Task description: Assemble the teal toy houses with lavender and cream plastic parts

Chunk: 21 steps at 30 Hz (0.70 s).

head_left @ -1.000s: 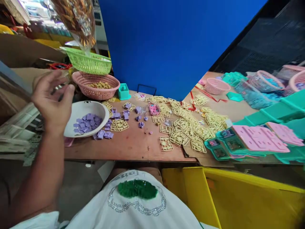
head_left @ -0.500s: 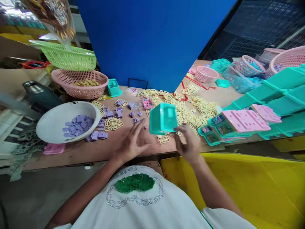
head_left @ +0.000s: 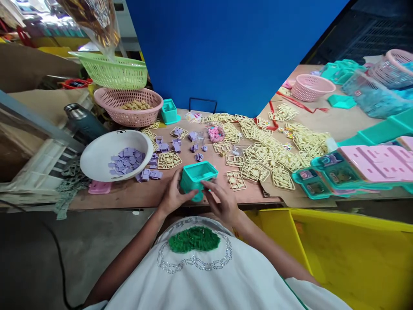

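A hollow teal plastic box (head_left: 197, 172) with its opening facing up is held between my two hands at the table's front edge. My left hand (head_left: 174, 194) grips its left side, thumb along the near face. The fingers of my right hand (head_left: 225, 201) pinch its near right edge. Just beyond lie small lilac plastic parts (head_left: 176, 145), a cream parts frame (head_left: 169, 159) and a small clear tub of pink pieces (head_left: 216, 133).
On the left, a white bowl (head_left: 84, 157) holds lilac parts; a pink basket (head_left: 106, 110) and a dark flask (head_left: 84, 122) stand behind it. Cream frames (head_left: 274, 144) are heaped to the right. Pink-topped teal boxes (head_left: 371, 165) stand at right. A blue panel (head_left: 226, 51) rises behind, and a yellow bin (head_left: 338, 241) sits below.
The teal box has come left and down, nearer to me, with its opening now upward. My left hand, open and apart before, has closed on it. The view has shifted right.
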Each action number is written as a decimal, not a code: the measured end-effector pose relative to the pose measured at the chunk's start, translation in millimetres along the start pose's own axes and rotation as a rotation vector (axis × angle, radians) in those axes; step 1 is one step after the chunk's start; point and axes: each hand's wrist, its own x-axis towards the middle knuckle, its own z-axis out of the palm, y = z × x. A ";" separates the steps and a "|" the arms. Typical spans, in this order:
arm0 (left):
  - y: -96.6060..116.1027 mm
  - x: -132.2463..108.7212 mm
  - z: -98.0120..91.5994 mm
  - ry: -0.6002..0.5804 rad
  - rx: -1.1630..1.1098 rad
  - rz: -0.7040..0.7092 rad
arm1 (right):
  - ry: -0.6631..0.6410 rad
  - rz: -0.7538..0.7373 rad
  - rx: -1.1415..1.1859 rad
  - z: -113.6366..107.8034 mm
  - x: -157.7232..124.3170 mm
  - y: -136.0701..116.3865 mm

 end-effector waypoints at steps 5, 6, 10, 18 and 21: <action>11.6 7.6 -3.1 0.008 -0.174 -0.097 | 0.115 0.230 -0.054 -17.9 2.3 17.0; 13.7 7.6 -1.9 0.015 -0.187 -0.107 | 0.075 0.262 -0.032 -19.6 1.4 20.8; 15.7 5.2 3.5 0.072 -0.192 -0.138 | -0.154 0.303 0.083 -18.2 -6.9 31.8; -0.5 4.1 0.9 0.137 0.023 -0.151 | -0.211 0.281 0.052 -8.6 -21.2 48.6; -7.8 5.7 -1.4 0.185 0.194 -0.029 | -0.225 0.320 0.058 -7.4 -24.6 55.5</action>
